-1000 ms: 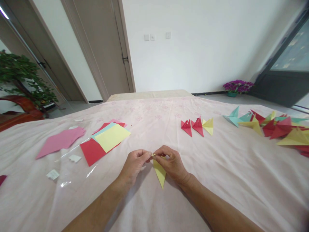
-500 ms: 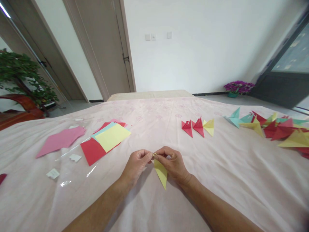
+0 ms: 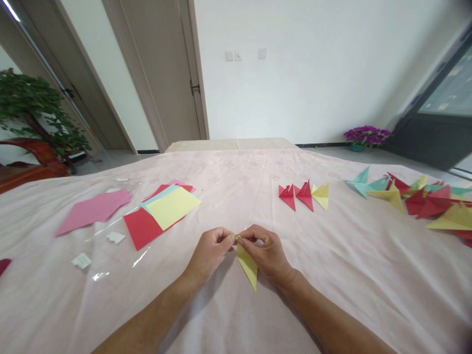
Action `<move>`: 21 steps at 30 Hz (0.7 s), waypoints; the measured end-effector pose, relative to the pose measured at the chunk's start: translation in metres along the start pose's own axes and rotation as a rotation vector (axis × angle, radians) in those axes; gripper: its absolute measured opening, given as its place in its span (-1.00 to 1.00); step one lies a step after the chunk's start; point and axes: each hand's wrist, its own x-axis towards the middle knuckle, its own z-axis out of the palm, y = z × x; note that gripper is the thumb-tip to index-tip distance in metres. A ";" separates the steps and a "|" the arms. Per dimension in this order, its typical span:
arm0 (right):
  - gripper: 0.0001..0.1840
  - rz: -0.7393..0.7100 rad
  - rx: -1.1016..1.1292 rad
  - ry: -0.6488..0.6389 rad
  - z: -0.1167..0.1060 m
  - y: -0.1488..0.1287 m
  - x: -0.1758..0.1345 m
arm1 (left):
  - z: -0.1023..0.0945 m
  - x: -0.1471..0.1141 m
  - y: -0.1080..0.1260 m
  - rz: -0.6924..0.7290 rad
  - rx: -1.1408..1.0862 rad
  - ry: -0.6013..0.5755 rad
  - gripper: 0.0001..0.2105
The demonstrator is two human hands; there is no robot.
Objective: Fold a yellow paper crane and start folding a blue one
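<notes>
Between my hands, just above the table, is a yellow origami crane (image 3: pixel 248 266), partly folded, with one pointed wing hanging down toward me. My left hand (image 3: pixel 212 250) is closed, thumb and forefinger pinching the small tip at its top. My right hand (image 3: pixel 266 250) pinches the same end from the other side, its fingers hiding much of the upper paper. Beyond my right hand stand two red folded cranes (image 3: pixel 304 195) and a yellow folded crane (image 3: pixel 321 195) in a row.
A pile of finished cranes (image 3: pixel 427 199) in red, yellow and teal lies at the far right. On the left are pink paper sheets (image 3: pixel 94 211), yellow sheets (image 3: pixel 174 209) over red and blue ones, clear plastic wrap and white scraps (image 3: pixel 81 261). A wrinkled pink cloth (image 3: pixel 228 324) covers the table.
Both hands stay pinched at the tip of the yellow crane, with only slight finger movement. The whole view has shifted a little.
</notes>
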 end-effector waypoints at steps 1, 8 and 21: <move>-0.89 0.000 -0.003 0.001 0.000 0.000 -0.001 | 0.000 0.000 -0.001 0.002 0.006 -0.001 -0.76; -0.89 -0.001 -0.009 0.003 -0.001 0.000 0.000 | -0.001 0.002 -0.003 0.034 0.048 -0.020 -0.77; -0.89 -0.029 -0.017 0.025 -0.002 -0.001 -0.001 | -0.004 0.004 -0.005 0.061 0.095 -0.060 -0.77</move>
